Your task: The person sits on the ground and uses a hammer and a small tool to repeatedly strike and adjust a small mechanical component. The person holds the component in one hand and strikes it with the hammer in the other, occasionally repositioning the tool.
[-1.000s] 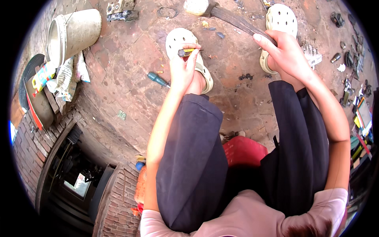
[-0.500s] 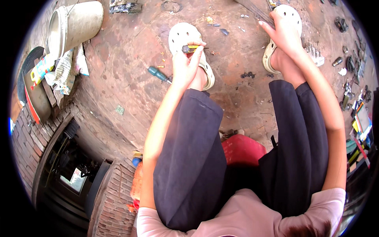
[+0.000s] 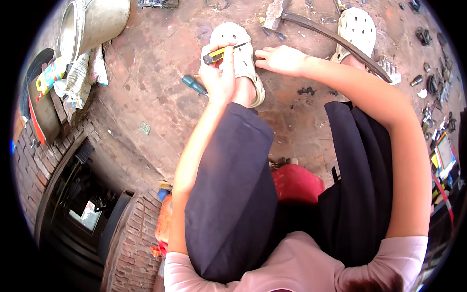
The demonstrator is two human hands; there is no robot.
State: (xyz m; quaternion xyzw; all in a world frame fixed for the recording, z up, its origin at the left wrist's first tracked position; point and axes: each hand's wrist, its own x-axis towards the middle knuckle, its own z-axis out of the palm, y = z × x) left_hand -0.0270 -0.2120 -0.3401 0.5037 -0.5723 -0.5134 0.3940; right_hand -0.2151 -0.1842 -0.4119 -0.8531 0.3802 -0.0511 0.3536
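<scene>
My left hand (image 3: 217, 73) is closed round a screwdriver (image 3: 215, 55) with a yellow and black handle. Its thin dark shaft points right, above the left cream clog (image 3: 232, 35). To the right of that clog is my right hand (image 3: 282, 60), fingers loosely bent and apart, with nothing visible in them. A hammer (image 3: 331, 35) with a long dark handle lies beyond the right hand, its block-like head toward the top. The handle passes across the right clog (image 3: 359, 28). Beside my left wrist, a teal-handled screwdriver (image 3: 194, 84) rests on the ground.
A tipped white bucket (image 3: 97, 24) and crumpled bags (image 3: 78, 87) are at the far left. Metal parts (image 3: 389, 68) stand just right of the right clog. Several dark small parts (image 3: 433, 78) are scattered along the right side. A red seat (image 3: 297, 184) shows between my legs.
My right hand has let go of the hammer handle and moved left toward my left hand. The hammer now lies across the right clog. My left hand has shifted slightly up and left with the screwdriver.
</scene>
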